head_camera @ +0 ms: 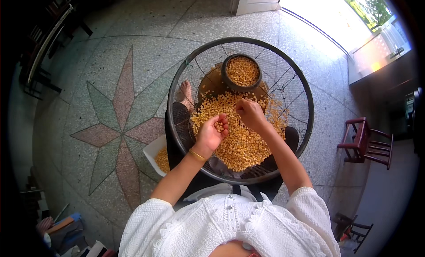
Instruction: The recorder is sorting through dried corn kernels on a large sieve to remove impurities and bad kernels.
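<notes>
A round mesh sieve with a dark rim rests over my lap. Loose yellow corn kernels are heaped on its mesh. My left hand, palm up with curled fingers, cups a few corn kernels above the left side of the heap. Over the heap's upper part is my right hand, its fingers bent inward and seen from the back; whether it pinches a kernel is hidden. Beyond it, a dark round bowl full of corn kernels sits inside the sieve near the far rim.
A white container with more corn stands on the floor at my left. To the right is a dark red wooden chair. An open doorway lies at the upper right. Piled cloth and other items lie at the lower left.
</notes>
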`<action>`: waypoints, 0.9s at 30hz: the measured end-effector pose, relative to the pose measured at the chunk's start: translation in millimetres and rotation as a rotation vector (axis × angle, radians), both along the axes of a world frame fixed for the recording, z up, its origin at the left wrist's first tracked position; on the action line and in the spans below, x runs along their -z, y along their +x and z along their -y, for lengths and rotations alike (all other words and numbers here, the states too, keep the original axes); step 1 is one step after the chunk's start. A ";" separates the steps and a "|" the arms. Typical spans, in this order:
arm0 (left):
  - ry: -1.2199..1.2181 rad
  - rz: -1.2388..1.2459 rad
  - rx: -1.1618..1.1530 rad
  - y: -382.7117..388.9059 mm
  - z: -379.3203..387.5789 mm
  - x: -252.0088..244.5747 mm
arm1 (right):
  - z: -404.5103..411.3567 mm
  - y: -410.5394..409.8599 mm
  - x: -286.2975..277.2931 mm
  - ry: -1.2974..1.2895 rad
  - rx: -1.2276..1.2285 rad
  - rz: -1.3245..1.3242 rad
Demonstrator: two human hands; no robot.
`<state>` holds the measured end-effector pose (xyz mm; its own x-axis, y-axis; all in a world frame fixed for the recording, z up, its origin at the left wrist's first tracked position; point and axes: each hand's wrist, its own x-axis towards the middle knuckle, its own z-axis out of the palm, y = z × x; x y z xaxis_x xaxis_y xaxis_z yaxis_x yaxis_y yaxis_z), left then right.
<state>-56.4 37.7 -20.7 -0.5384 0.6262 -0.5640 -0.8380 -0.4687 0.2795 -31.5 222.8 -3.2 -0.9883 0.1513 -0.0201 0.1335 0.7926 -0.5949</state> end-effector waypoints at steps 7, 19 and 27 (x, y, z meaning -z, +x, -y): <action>0.014 0.019 -0.015 -1.8 -2.7 -2.0 | 5.3 0.5 12.6 0.190 0.000 0.103; 0.063 0.034 -0.082 -0.8 -2.1 1.4 | 26.2 7.7 -40.8 -0.519 -0.043 0.084; 0.015 0.010 -0.073 -1.8 -0.1 1.1 | 15.9 -9.1 14.7 0.162 -0.062 0.083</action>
<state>-58.2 37.8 -21.8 -0.5774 0.5941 -0.5601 -0.8041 -0.5328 0.2639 -40.6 206.9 -17.9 -0.9918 0.0981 -0.0819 0.1245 0.8855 -0.4476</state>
